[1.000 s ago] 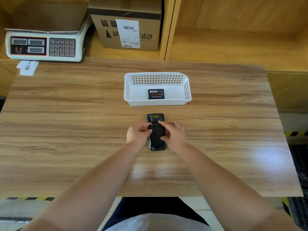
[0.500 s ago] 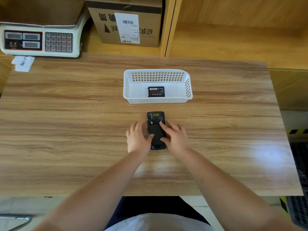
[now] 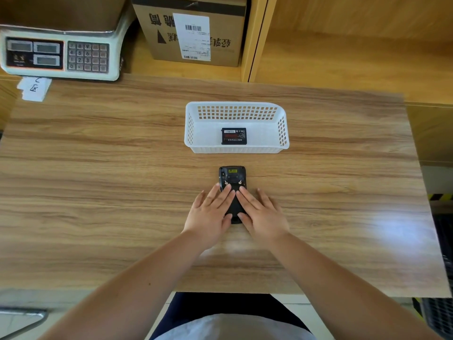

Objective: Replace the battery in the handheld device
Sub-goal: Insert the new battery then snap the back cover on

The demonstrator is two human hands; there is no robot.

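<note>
The handheld device (image 3: 232, 179) lies back-up on the table (image 3: 98, 192), just near of a white basket (image 3: 236, 149) holding a battery (image 3: 233, 136). Left hand (image 3: 209, 214) and right hand (image 3: 263, 214) press flat on it, fingers (image 3: 226, 192) spread, grasping nothing. A scale (image 3: 61, 55) and cardboard box (image 3: 193, 30) stand far left.

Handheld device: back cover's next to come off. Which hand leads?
Near tie. Both the left hand and the right hand lie flat on the handheld device, fingers symmetric just below its two latches. Slight lean right, though nothing visible really separates them.
</note>
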